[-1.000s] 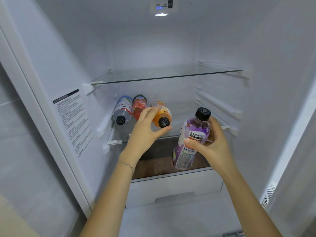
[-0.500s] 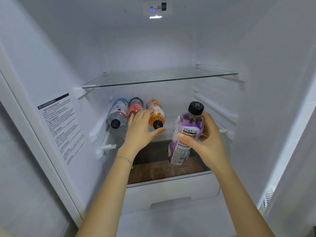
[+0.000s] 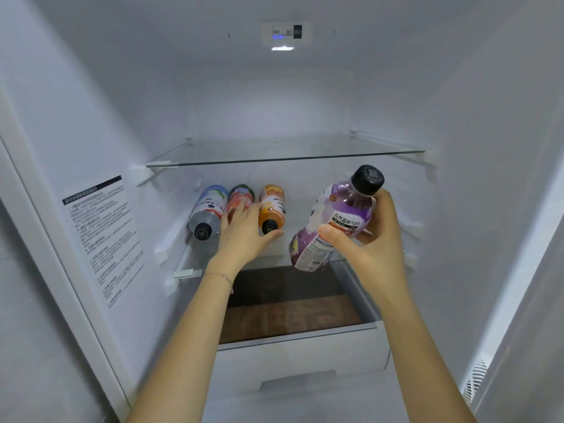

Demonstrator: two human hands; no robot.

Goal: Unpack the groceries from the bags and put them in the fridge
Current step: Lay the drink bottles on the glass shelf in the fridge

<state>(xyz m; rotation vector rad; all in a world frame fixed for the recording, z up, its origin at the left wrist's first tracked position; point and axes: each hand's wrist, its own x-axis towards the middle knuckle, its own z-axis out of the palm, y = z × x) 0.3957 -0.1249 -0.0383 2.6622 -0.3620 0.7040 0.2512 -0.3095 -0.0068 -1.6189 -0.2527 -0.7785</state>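
Observation:
My right hand (image 3: 375, 248) grips a purple drink bottle (image 3: 335, 218) with a black cap, tilted, in the air just in front of the right part of the middle glass shelf (image 3: 189, 273). Three bottles lie on that shelf with their caps toward me: a blue-and-white one (image 3: 207, 212), a red one (image 3: 241, 195) and an orange one (image 3: 273, 209). My left hand (image 3: 241, 236) rests on them with fairly straight fingers. The fingers lie over the red bottle and along the orange one's left side. The thumb touches the orange bottle's cap.
The fridge stands open. An upper glass shelf (image 3: 283, 160) holds nothing. Below the middle shelf is a white drawer (image 3: 299, 355) with a brown bottom. A printed label (image 3: 100, 236) is on the left inner wall. Shelf rails line the right wall.
My right hand has lifted the purple bottle up and toward the middle shelf. My left hand has loosened from round the orange bottle and now lies flatter on the bottles.

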